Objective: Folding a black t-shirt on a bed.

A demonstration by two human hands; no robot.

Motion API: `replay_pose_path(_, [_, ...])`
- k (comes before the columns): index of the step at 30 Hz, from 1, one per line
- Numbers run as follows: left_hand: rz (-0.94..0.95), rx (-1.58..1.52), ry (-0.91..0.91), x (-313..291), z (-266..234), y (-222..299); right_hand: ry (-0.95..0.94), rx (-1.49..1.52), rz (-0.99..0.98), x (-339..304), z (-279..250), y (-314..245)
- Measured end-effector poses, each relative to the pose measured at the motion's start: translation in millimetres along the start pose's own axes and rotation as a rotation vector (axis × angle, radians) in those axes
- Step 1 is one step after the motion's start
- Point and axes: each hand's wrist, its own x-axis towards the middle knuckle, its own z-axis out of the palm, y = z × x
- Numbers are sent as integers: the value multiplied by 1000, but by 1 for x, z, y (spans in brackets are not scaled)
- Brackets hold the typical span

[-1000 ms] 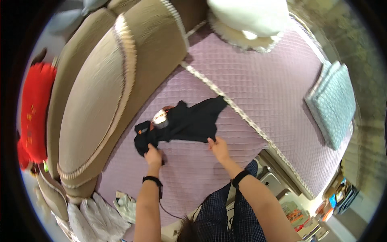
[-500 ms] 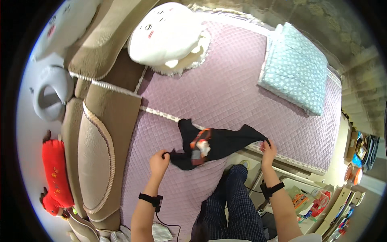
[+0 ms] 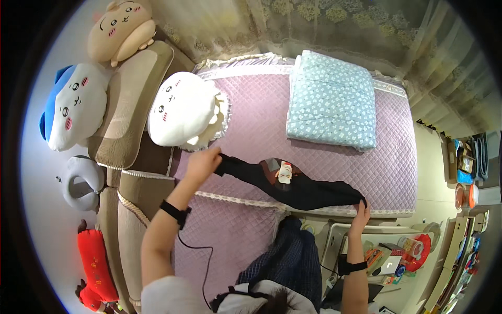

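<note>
A black T-shirt [image 3: 314, 194] with a print of a white-bearded face in a red hat is stretched out between my hands. My left hand [image 3: 204, 162] is closed on its left end, near the white plush toy. At the other end, my right hand [image 3: 360, 217] pinches a corner by the front edge of the bed. The cloth sags in the middle and is bunched into folds. Beneath and behind it is the pink quilted bedspread [image 3: 251, 118].
A folded light-blue flowered quilt [image 3: 334, 99] lies at the back right. The white plush [image 3: 180, 112] sits at the back left, beside brown sofa cushions [image 3: 133, 104]. A cart [image 3: 334, 238] with small items stands by the bed at right. A cable [image 3: 212, 261] hangs from my left wrist.
My left hand has risen away from me, pulling the T-shirt longer and narrower. My right hand still grips its end. The view has shifted, showing more of the curtain and plush toys.
</note>
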Motion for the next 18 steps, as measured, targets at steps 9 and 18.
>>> replay_pose_path(9, [182, 165, -123, 35, 116, -101, -141, -57, 199, 9, 37, 130])
replay_pose_path(18, [152, -217, 69, -2, 312, -140, -56, -273, 59, -56, 47, 237])
